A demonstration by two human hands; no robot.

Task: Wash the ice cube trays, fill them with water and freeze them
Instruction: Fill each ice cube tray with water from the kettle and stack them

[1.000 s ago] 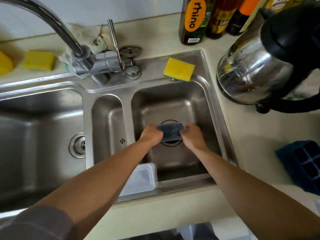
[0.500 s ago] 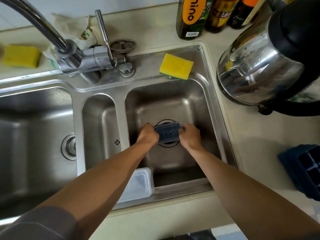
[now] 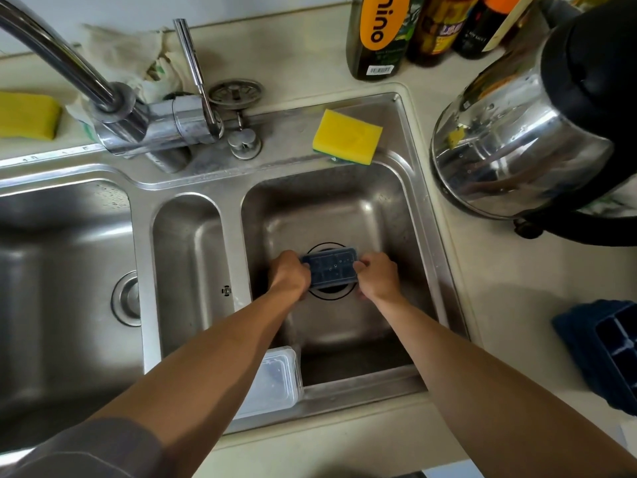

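Over right sink basin (image 3: 389, 215): both hands grip ice tray (image 3: 331, 268).

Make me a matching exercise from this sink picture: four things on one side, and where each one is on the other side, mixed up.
1. small ice cube tray
2. green-backed yellow sponge
3. clear plastic box
4. kettle

A. on the counter, right of the sink
B. at the sink's front edge
C. gripped by the left hand and right hand, over the drain
D. on the sink's back rim

Pairs: 1-C, 2-D, 3-B, 4-A
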